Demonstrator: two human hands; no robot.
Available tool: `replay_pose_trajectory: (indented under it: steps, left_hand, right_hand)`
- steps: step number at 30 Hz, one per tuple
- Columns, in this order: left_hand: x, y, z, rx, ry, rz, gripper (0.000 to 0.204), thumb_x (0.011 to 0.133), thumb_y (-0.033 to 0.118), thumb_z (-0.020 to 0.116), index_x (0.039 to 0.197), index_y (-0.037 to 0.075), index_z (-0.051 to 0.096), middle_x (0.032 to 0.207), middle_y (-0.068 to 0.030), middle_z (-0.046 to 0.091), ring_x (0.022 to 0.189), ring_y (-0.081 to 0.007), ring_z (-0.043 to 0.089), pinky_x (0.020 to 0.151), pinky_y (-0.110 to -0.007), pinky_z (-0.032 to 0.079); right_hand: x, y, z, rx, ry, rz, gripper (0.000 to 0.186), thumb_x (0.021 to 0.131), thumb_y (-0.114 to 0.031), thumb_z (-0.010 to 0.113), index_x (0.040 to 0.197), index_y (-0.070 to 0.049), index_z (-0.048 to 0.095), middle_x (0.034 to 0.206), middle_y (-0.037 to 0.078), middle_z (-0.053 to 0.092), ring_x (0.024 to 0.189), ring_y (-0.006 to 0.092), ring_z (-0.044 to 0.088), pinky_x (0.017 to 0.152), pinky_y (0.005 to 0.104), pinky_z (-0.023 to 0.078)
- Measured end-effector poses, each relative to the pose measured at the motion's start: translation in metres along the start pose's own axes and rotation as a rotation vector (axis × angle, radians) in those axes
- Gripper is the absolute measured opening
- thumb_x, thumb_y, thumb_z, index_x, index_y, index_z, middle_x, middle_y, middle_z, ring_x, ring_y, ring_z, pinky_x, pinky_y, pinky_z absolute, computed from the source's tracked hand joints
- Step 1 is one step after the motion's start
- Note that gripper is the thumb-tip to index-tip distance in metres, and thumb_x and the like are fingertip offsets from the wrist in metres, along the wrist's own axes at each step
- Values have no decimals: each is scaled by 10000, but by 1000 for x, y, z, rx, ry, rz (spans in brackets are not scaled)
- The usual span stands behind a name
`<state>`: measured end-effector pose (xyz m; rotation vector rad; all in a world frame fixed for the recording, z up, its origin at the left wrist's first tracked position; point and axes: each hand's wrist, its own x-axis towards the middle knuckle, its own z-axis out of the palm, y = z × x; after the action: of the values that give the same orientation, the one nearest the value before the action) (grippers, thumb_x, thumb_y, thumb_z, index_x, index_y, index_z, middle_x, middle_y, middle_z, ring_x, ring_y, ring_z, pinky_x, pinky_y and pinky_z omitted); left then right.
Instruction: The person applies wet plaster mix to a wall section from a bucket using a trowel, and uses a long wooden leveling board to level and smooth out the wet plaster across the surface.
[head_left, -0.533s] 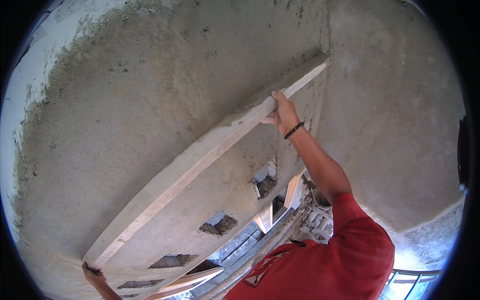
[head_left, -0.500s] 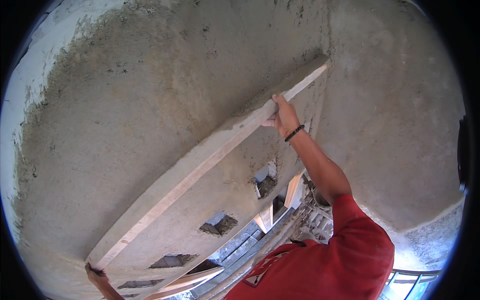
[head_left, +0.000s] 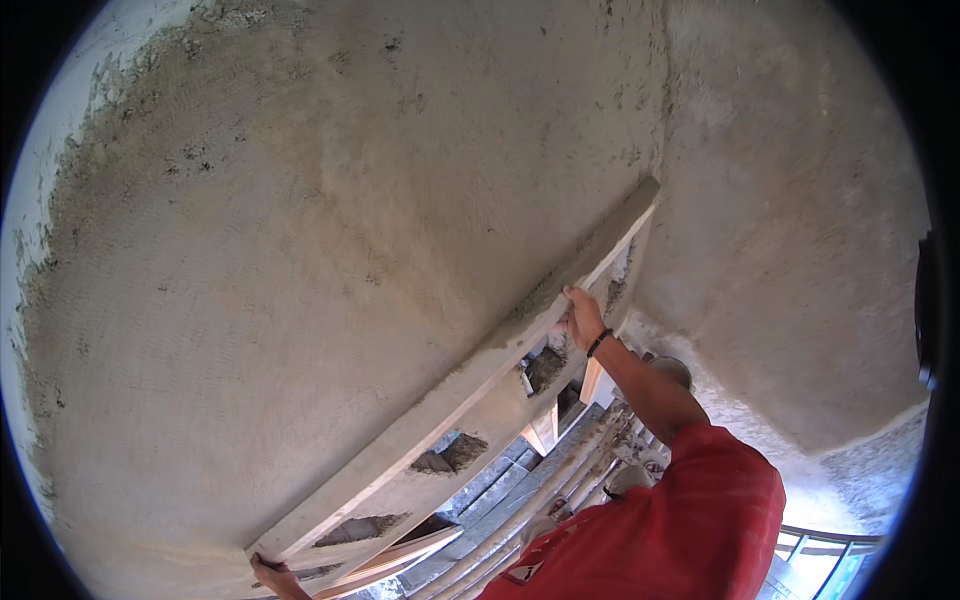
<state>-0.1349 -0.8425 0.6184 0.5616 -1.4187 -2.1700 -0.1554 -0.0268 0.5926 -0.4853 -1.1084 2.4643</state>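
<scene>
A long, straight wooden screed board (head_left: 440, 405) lies slantwise across the grey plastered wall (head_left: 300, 230), its far end up at the right corner and its near end low on the left. My right hand (head_left: 587, 320), with a dark bracelet at the wrist, is wrapped round the board's lower edge, toward its right end. At the lower left end, my left hand (head_left: 277, 578) grips the board; its fingers are partly hidden behind it. The upper edge of the board rests along the plaster.
Below the board are several rough openings in the wall, one being a square hole (head_left: 450, 453). A second plastered wall (head_left: 790, 230) meets it at the right corner. Beneath run long poles (head_left: 565, 480), a round container (head_left: 672, 370) and a metal railing (head_left: 830, 550).
Both hands have brought the board down the wall, its left end shifting to the right. The board now sits closer to the openings, partly covering some. My grip stays the same.
</scene>
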Motion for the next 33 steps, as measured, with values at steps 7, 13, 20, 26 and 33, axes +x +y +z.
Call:
replay_pose_trajectory:
  steps: [7, 13, 20, 26, 33]
  left_hand:
    - [15, -72, -24, 86, 223, 75, 310, 820, 282, 499, 974, 25, 577, 974, -86, 565, 890, -213, 549, 792, -346, 447]
    - [21, -35, -34, 442, 237, 492, 274, 772, 213, 570, 933, -9, 567, 882, -157, 583, 802, -276, 565, 697, -372, 469]
    - [25, 26, -15, 66, 96, 246, 310, 831, 294, 495, 998, 43, 570, 987, -87, 575, 923, -215, 547, 798, -340, 438]
    - [1, 39, 34, 60, 137, 209, 292, 834, 296, 493, 1011, 77, 574, 994, -60, 591, 918, -194, 564, 747, -320, 445]
    - [-19, 66, 70, -63, 204, -22, 288, 839, 316, 504, 1016, 101, 575, 1000, -26, 605, 894, -163, 578, 669, -286, 437]
  right_hand:
    - [14, 98, -74, 130, 58, 131, 360, 856, -261, 452, 1120, -16, 442, 1093, 175, 558, 949, 322, 595, 802, 510, 501]
    - [4, 41, -20, 85, -9, -54, 317, 843, -237, 478, 1025, 21, 494, 894, 143, 620, 732, 226, 650, 536, 355, 562]
    - [0, -72, 62, 34, -20, -343, 219, 859, -222, 476, 901, -11, 511, 706, 75, 597, 531, 167, 609, 371, 268, 502]
    - [6, -151, 96, -38, -81, -501, 228, 860, -234, 480, 853, -10, 525, 675, 75, 592, 507, 145, 600, 348, 236, 484]
    - [11, -239, 139, -173, -146, -587, 313, 860, -286, 496, 981, 2, 483, 785, 92, 592, 609, 163, 607, 403, 251, 458]
